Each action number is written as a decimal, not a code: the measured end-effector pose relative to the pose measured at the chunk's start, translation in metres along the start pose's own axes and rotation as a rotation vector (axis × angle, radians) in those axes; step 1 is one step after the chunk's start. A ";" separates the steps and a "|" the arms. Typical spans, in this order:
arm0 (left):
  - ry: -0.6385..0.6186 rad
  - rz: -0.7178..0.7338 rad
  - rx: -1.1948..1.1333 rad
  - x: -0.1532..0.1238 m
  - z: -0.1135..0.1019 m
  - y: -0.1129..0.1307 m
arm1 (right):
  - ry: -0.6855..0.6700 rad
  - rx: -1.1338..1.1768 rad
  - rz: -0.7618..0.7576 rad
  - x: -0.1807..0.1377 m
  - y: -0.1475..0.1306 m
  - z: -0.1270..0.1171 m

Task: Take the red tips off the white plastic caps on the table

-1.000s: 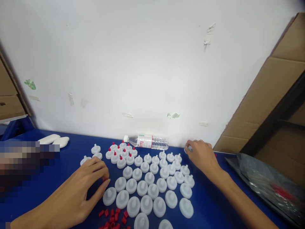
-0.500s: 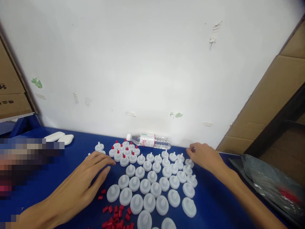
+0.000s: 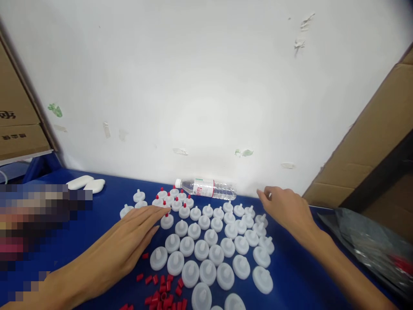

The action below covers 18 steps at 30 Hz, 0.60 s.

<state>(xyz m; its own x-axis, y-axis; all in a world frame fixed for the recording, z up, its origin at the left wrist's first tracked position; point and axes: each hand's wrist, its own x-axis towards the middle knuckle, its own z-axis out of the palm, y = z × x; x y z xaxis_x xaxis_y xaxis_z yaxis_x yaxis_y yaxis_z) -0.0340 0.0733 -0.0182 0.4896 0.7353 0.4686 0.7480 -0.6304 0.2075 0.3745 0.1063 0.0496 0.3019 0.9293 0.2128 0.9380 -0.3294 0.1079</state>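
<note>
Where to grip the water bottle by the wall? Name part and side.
Probably across the labelled middle of the water bottle, from above: it lies on its side along the wall, and white caps crowd its front.

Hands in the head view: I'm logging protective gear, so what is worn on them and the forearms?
Nothing visible: the left hand and right hand are bare, with no gloves, rings or watch, and no sleeve shows up to the frame edge.

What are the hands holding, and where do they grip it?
Left hand is open beside the caps, holding nothing. Right hand is curled; whether it pinches anything cannot be told.
</note>
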 end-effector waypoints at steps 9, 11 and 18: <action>0.031 -0.003 -0.020 0.009 -0.001 -0.017 | 0.196 0.062 -0.046 -0.021 -0.024 -0.030; 0.077 0.004 -0.008 0.011 -0.008 -0.011 | 0.204 0.162 -0.134 -0.032 -0.035 -0.036; 0.272 0.166 -0.031 -0.015 -0.014 0.015 | 0.402 0.720 -0.857 -0.108 -0.094 -0.037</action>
<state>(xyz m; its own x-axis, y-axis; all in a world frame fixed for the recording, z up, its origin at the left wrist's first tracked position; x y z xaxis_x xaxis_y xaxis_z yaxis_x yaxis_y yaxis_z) -0.0364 0.0497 -0.0098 0.4628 0.5312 0.7097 0.6522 -0.7462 0.1333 0.2478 0.0303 0.0524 -0.4246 0.6396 0.6408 0.7270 0.6627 -0.1798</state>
